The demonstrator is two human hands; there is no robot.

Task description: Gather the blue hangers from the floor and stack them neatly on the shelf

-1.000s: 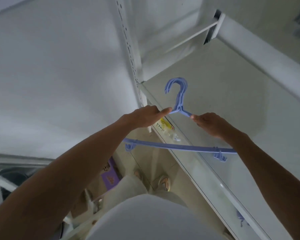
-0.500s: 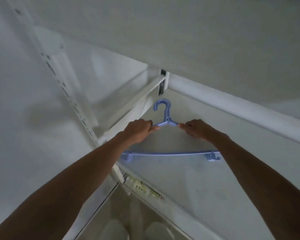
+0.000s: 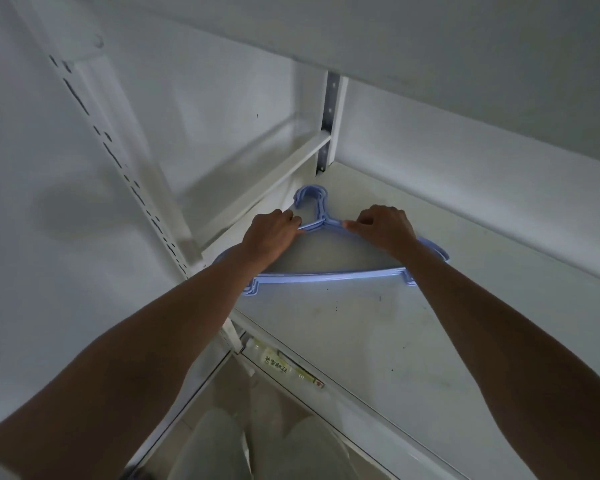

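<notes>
My left hand (image 3: 269,233) and right hand (image 3: 383,226) pinch the hangers (image 3: 326,273) at frame centre, lying on the shelf (image 3: 378,341). I should square hooks and bars before releasing.

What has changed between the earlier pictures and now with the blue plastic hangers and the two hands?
The blue plastic hangers moved forward from the shelf's front edge toward the back corner of the white metal shelf, and now seem to lie flat there, hooks toward the corner. Unchanged: the left hand and right hand still pinch the shoulders beside the hooks.
</notes>
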